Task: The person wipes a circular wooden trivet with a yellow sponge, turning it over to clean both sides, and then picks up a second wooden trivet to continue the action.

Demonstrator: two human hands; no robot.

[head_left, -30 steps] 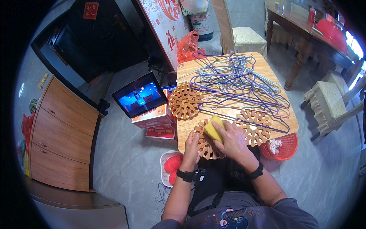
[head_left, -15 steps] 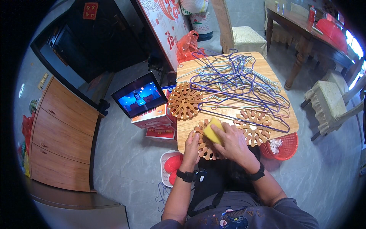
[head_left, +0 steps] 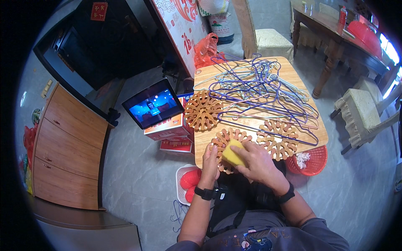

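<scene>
- Evidently, a lit tablet (head_left: pixel 153 102) is propped on stacked boxes (head_left: pixel 167 129) left of the desk (head_left: pixel 202 145), presumably angled to be seen from the near side.
- On the floor, near left, a white basket (head_left: pixel 179 192) is filled with red items.
- At the desk's left edge a round wooden mat (head_left: pixel 203 110) is laid flat, apart from the hands.
- By the left hand (head_left: pixel 209 161) the rim of the middle mat (head_left: pixel 231 134) is grasped at the near edge, fingers closed round it, seemingly so that it is steadied.
- Against that mat's face a yellow sponge (head_left: pixel 233 154) is pressed, gripped from above by the right hand's (head_left: pixel 260 162) fingers.
- Tangled hangers (head_left: pixel 276 97) are heaped on the far part, perhaps leaving the near edge for handling.
- A right mat (head_left: pixel 287 138) is partly overlapped by a hanger.
- Below, a red basket (head_left: pixel 320 162) is placed at the near right.
</scene>
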